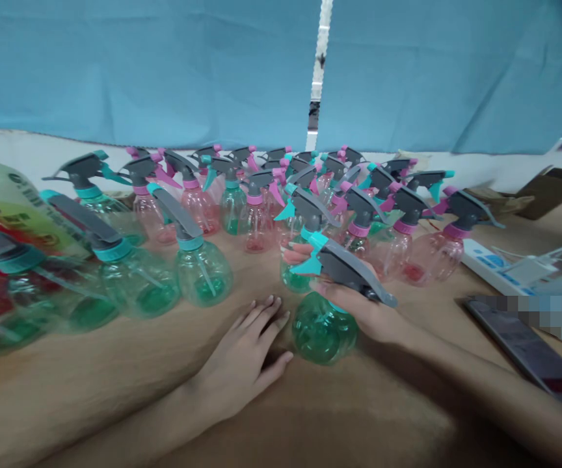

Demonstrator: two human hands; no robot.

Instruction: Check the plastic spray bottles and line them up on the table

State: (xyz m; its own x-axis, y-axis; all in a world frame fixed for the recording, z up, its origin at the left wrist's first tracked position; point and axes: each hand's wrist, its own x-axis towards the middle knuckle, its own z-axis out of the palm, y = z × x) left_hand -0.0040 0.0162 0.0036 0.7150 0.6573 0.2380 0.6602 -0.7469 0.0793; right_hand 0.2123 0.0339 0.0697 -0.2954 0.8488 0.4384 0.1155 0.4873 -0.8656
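My right hand point(359, 305) is wrapped round the neck of a green spray bottle point(324, 328) with a grey and turquoise trigger head. The bottle is tilted, its base toward me. Flat on the table, fingers stretched out, my left hand point(244, 361) holds nothing and lies just left of that bottle. Beyond my left hand stands another green spray bottle point(203, 273). A second green bottle point(140, 279) is to its left. Just behind my right hand is a pink spray bottle point(427, 253) with a pink collar.
Several pink and green spray bottles crowd the back of the wooden table point(281, 422). At far left is a large labelled container point(22, 208). On the right lie a white power strip point(490, 270), a dark phone-like slab point(520, 351) and an open cardboard box point(551, 195). A blue cloth point(164, 71) hangs behind.
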